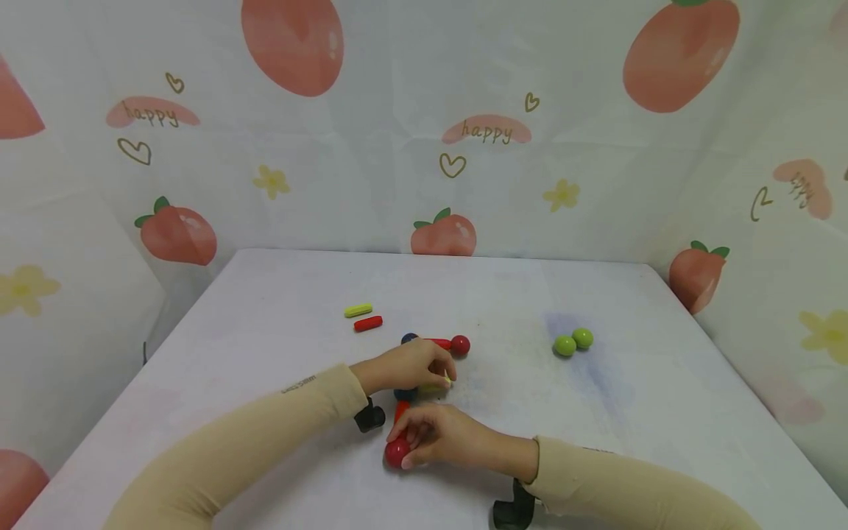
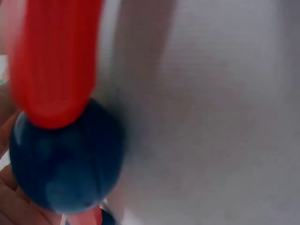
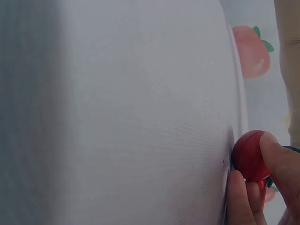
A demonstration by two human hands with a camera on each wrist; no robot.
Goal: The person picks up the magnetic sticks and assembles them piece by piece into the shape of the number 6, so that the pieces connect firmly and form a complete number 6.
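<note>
My right hand point(image 1: 453, 438) pinches a red ball point(image 1: 397, 453) between thumb and fingers, at the near end of a red stick point(image 1: 401, 410). That stick runs up to a dark blue ball point(image 1: 405, 394), which looms large in the left wrist view with a red stick point(image 2: 56, 61) against it. Just above, my left hand point(image 1: 414, 364) holds a yellow-green stick point(image 1: 433, 387), mostly covered by the fingers. Behind the left hand, a second blue ball point(image 1: 409, 338) joins a red stick point(image 1: 437, 343) ending in another red ball point(image 1: 460, 345). The right wrist view shows thumb and fingers around the red ball point(image 3: 250, 154).
Two green balls point(image 1: 565, 346) sit together on the right of the white table point(image 1: 298, 294). Farther back on the left lie a loose yellow stick point(image 1: 358, 311) and a loose red stick point(image 1: 368, 324). A peach-patterned cloth point(image 1: 371, 162) hangs behind the table.
</note>
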